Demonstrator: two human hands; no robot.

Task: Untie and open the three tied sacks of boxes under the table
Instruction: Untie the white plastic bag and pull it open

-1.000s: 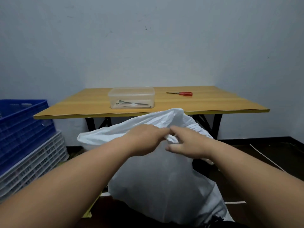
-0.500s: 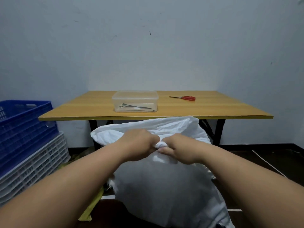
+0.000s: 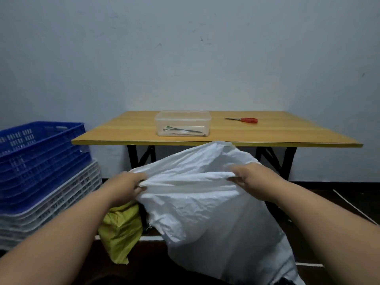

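Head view: white sack upright on the floor before the table, mouth edge stretched between two grips, yellow sack just below the left one. Left hand and right hand well apart, arms extended, each gripping bunched rim fabric.

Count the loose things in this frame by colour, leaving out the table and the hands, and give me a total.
White: 2, the sack and the lower crate stack
Blue: 1, the crate
Yellow-green: 1, the sack
Clear: 1, the box
Red: 1, the scissors
Total: 6
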